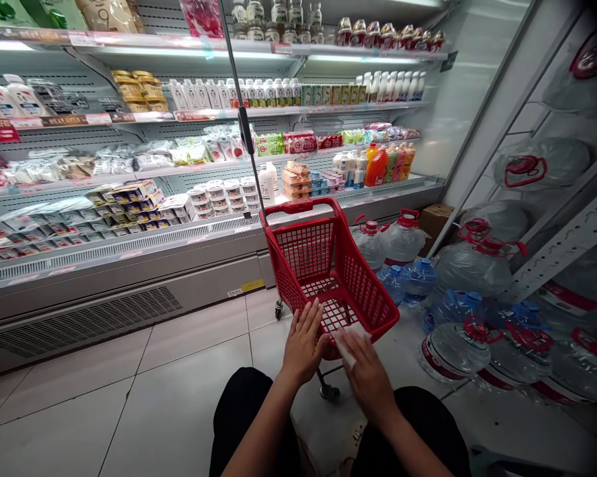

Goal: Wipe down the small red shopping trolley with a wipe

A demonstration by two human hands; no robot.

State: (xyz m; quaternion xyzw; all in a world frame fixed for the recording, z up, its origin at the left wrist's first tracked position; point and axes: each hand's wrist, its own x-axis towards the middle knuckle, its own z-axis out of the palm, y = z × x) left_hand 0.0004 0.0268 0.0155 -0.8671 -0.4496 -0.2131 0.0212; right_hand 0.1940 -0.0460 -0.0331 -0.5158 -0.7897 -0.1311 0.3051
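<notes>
A small red plastic shopping cart stands right in front of me, its basket facing up. My left hand is at the basket's near left rim, fingers stretched out and nothing in them. At the near edge, my right hand holds a crumpled white tissue under its fingers. Whether the tissue presses on the rim is hard to see. The basket has grid walls and a grid floor, and nothing lies in it. A thin dark pole rises by its left side.
An open refrigerated display with dairy and drinks runs along the back. Large water bottles with red handles stand on the floor at the right, beside a white metal rack. Pale tiles cover the floor.
</notes>
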